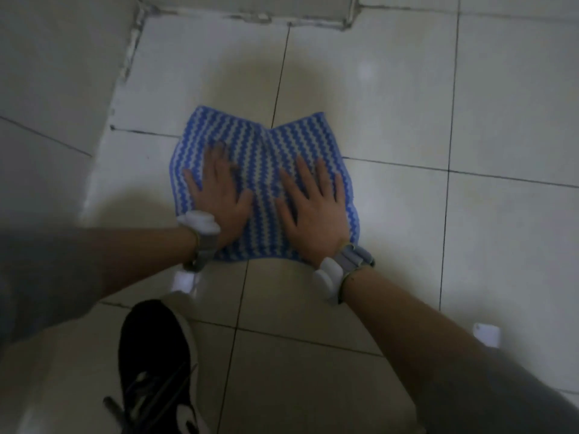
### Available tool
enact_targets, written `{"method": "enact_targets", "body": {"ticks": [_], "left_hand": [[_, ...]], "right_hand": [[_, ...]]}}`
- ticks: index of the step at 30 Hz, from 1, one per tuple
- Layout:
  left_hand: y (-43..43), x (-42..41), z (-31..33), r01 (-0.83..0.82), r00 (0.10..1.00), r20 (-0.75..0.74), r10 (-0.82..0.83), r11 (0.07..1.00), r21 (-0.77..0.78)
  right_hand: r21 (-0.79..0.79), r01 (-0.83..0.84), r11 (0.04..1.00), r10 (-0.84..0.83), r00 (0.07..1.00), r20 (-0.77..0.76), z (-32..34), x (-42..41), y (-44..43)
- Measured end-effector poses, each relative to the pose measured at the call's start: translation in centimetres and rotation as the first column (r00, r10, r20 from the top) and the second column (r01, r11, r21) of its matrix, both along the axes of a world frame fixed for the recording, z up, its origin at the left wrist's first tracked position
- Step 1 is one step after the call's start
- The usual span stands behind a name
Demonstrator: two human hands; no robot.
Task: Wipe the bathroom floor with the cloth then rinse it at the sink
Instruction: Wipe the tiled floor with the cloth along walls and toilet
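Observation:
A blue cloth (266, 145) with white zigzag stripes lies spread flat on the white tiled floor (391, 104), across a grout line. My left hand (219, 192) presses on its left half with fingers straight and spread. My right hand (313, 208) presses on its right half, palm down, fingers spread too. Both wrists wear grey bands with white pieces. A small crease runs from the cloth's far edge toward its middle.
A tiled wall (56, 89) rises at the left, and a dirty grouted corner step (250, 17) runs along the far side. My black shoe (156, 371) stands on the floor below the left arm. Open tiles stretch to the right.

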State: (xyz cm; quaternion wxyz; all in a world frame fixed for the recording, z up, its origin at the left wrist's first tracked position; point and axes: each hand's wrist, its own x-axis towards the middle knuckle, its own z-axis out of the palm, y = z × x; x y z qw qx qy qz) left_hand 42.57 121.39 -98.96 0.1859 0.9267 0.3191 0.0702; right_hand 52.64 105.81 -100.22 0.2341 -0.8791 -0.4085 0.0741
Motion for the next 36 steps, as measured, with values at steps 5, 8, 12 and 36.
{"method": "enact_targets", "body": {"ticks": [5,8,12,36], "left_hand": [[0.4,-0.6,-0.2,0.019,0.999,-0.046,-0.017,0.999,0.046],[2.0,-2.5,-0.2,0.195,0.974,-0.130,-0.184,0.978,0.074],[4.7,-5.1,-0.2,0.202,0.968,-0.169,-0.184,0.975,0.095],[14.0,7.2,-0.5,-0.019,0.979,-0.201,0.040,0.994,0.105]], "right_hand": [[0.029,0.071,0.997,-0.073,0.995,0.070,0.1,0.8,1.3],[0.030,-0.003,1.000,-0.001,0.993,0.116,-0.2,1.1,3.4],[-0.081,-0.196,0.977,0.203,0.975,0.090,0.3,0.0,7.0],[-0.067,-0.189,0.980,0.197,0.970,0.145,-0.2,7.2,18.9]]}}
